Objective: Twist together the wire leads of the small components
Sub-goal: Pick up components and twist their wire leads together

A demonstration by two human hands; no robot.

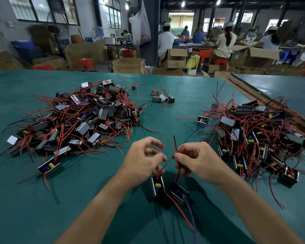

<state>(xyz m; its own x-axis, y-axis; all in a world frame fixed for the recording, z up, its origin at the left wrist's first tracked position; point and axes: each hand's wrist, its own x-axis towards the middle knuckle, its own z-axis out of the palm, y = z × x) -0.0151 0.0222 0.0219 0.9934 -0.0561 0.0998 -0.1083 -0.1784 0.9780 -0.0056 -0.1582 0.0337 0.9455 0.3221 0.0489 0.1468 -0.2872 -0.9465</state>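
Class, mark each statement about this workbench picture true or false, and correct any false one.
1. The left hand and the right hand each pinch wire leads. True.
2. The table cover is red. False: it is teal green.
3. Components are heaped on both sides, in a left pile and a right pile. True.
4. The yellow-capped component below the hands sits inside the left pile. False: it is apart from both piles, beside a second component.
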